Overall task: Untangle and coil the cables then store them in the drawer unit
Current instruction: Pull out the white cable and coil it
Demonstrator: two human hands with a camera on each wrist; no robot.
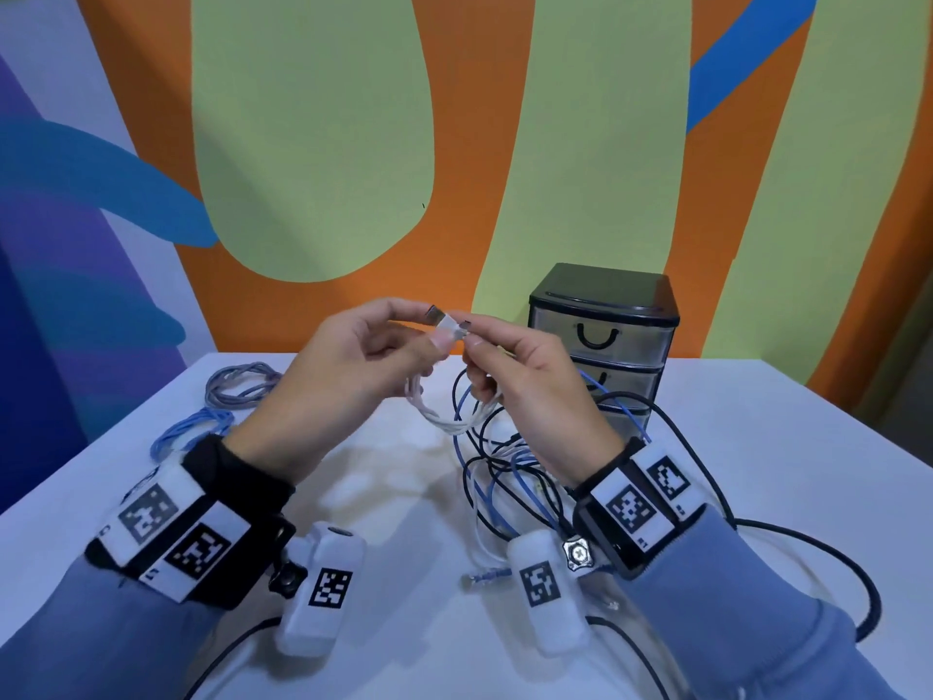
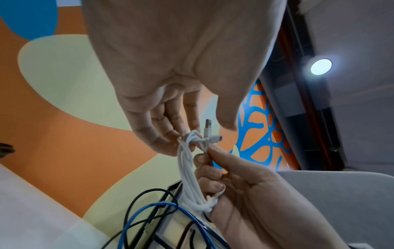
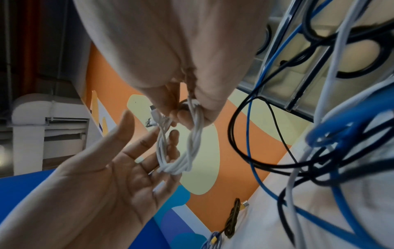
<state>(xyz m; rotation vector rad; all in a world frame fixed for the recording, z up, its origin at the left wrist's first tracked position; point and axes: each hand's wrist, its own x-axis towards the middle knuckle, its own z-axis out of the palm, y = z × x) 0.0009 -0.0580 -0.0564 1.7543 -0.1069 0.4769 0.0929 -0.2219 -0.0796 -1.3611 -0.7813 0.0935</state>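
- Both hands are raised above the bench [image 1: 757, 447], just in front of the drawer unit [image 1: 603, 341].
- Left hand [image 1: 348, 376] and right hand [image 1: 530, 396] meet at the fingertips and pinch the two plug ends of the white cable [image 1: 454, 421]; its coil hangs between them.
- Loose black and blue cables [image 1: 510, 477] lie tangled on the bench just in front of the drawer unit, under the right hand.
- Grey coil [image 1: 242, 384] and light blue coil [image 1: 194, 431] lie well to the left of the drawer unit.

White cable coil [image 1: 457, 421], blue and black tangled cables [image 1: 510, 477], black-framed drawer unit [image 1: 606, 341]
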